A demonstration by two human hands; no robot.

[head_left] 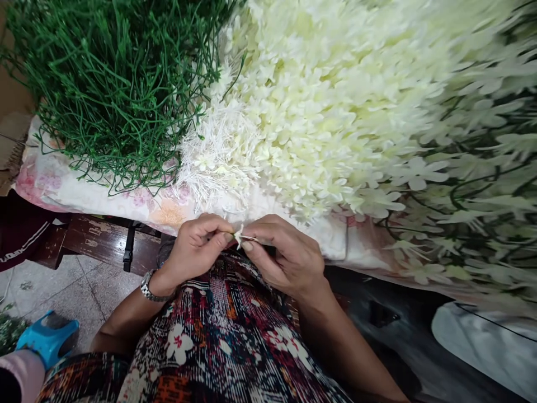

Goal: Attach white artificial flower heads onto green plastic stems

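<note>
My left hand (196, 246) and my right hand (285, 256) meet over my lap, fingertips pinched together on one small white artificial flower piece (240, 237). A metal watch (151, 289) sits on my left wrist. Just beyond the hands lies a big heap of cream-white fabric petals (335, 101). A smaller pile of white spiky stamen pieces (218, 151) lies at its left edge. A mound of green plastic stems (113, 84) fills the far left.
The piles rest on a floral cloth (62, 187) over a dark wooden bench (104, 240). Assembled white flowers on dark stems (482, 196) spread at the right. A blue sandal (48, 337) is on the tiled floor at lower left, a white bag (490, 341) at lower right.
</note>
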